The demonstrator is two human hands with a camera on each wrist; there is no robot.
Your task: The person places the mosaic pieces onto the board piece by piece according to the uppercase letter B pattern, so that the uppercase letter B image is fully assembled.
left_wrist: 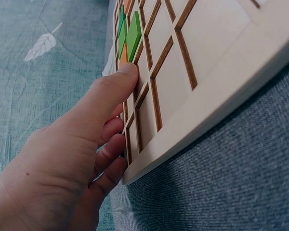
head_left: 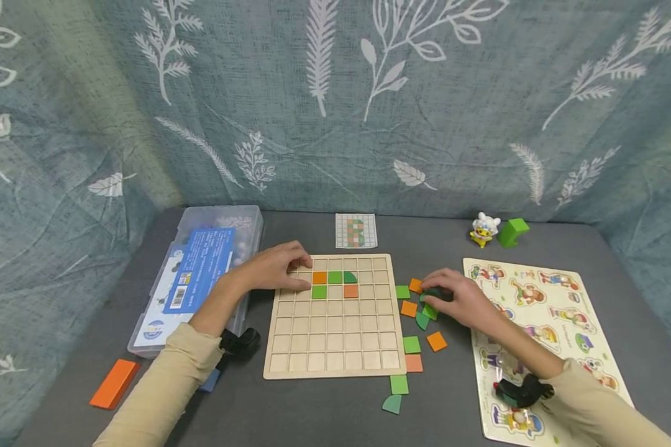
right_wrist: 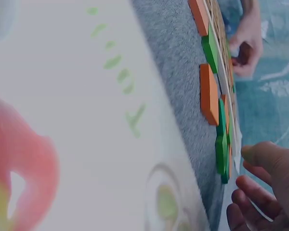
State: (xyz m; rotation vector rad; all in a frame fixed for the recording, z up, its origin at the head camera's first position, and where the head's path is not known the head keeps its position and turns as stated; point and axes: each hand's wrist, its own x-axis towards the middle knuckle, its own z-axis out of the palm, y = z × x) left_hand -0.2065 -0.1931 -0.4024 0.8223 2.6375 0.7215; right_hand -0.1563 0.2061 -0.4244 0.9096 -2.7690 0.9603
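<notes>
A wooden grid board [head_left: 335,341] lies in the middle of the table. Orange [head_left: 319,277] and green [head_left: 335,277] square tiles, a dark green quarter-round tile [head_left: 350,277] and a salmon tile [head_left: 350,290] sit in its upper cells. My left hand [head_left: 276,268] rests at the board's upper left corner, thumb on the surface near the orange tile, other fingers loosely bent by the edge. Right of the board, my right hand [head_left: 455,298] hovers at a cluster of loose tiles [head_left: 409,308], thumb and fingers apart. In the right wrist view, nothing shows between them.
A printed pattern card [head_left: 356,241] lies behind the board. At left are a clear plastic box [head_left: 246,223] and an orange block [head_left: 114,383]. At right, a picture puzzle board [head_left: 548,366] lies under my right forearm, with a figurine [head_left: 483,230] and green block [head_left: 513,233] behind it.
</notes>
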